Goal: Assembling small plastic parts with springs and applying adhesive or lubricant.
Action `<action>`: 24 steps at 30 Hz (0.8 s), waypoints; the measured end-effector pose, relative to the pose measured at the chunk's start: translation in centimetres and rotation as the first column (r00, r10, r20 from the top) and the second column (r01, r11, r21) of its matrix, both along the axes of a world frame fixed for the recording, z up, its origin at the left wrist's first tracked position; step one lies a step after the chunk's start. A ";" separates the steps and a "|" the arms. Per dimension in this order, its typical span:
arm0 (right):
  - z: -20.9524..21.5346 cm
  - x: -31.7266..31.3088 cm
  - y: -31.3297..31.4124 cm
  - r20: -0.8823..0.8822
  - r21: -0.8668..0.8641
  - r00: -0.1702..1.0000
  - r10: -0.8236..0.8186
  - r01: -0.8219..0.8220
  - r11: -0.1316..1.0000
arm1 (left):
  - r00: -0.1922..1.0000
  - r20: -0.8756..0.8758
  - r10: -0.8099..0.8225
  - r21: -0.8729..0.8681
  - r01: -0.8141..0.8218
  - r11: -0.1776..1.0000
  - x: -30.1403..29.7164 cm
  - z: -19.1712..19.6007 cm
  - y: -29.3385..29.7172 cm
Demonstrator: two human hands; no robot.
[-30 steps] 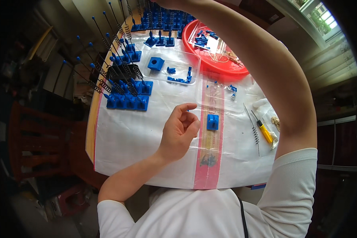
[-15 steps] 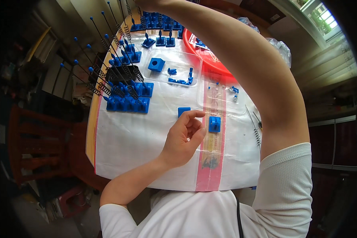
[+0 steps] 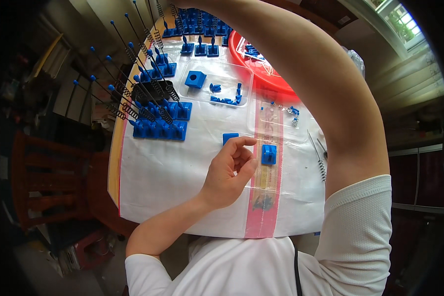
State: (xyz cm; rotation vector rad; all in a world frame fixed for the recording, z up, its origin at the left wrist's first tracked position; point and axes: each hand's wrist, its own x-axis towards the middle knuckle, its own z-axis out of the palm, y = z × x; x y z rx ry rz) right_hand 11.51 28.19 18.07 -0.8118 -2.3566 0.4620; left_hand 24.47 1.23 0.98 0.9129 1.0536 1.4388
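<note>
Head view: left hand hovers over the white sheet, fingers loosely curled, holding nothing. A small blue block lies just at its 12 o'clock, a slotted blue block at 2 o'clock. Right arm arches overhead, its hand out of view.

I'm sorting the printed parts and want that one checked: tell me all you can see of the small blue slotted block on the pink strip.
The small blue slotted block looks like matte moulded plastic, squarish, with a groove down its middle between two raised sides. It lies flat on the pink strip of the clear sheet, just right of the left hand, whose fingers curl beside it without touching. Nothing rests on it.
</note>
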 end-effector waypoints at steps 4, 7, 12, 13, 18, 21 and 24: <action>-0.3 0.3 -0.1 0.017 0.025 1.000 -0.001 0.001 1.000 | 1.000 0.011 0.008 0.000 -0.008 1.000 -0.1 0.0 0.0; -0.5 0.8 -0.6 0.019 0.065 1.000 -0.006 0.005 0.998 | 1.000 -0.005 0.014 -0.002 -0.014 1.000 0.0 0.2 0.0; 0.2 1.3 -0.8 0.080 0.044 0.997 -0.013 0.010 0.999 | 1.000 0.008 0.007 -0.001 -0.007 1.000 0.0 0.2 0.0; 0.5 1.6 -1.4 0.089 0.036 0.996 -0.010 0.007 0.999 | 1.000 0.007 0.010 0.000 -0.010 1.000 0.0 0.2 0.0; 0.6 2.0 -2.5 0.117 0.046 0.993 0.010 -0.016 0.999 | 1.000 0.001 0.006 0.000 -0.006 1.000 0.0 0.0 -0.1; 0.1 1.5 -1.6 0.115 0.029 0.993 -0.021 0.018 0.999 | 1.000 -0.006 0.000 -0.003 0.000 1.000 0.2 0.0 0.1; 0.1 1.1 -1.3 0.089 -0.008 0.996 -0.020 0.020 1.000 | 1.000 -0.011 0.007 -0.015 -0.007 1.000 0.2 0.1 0.1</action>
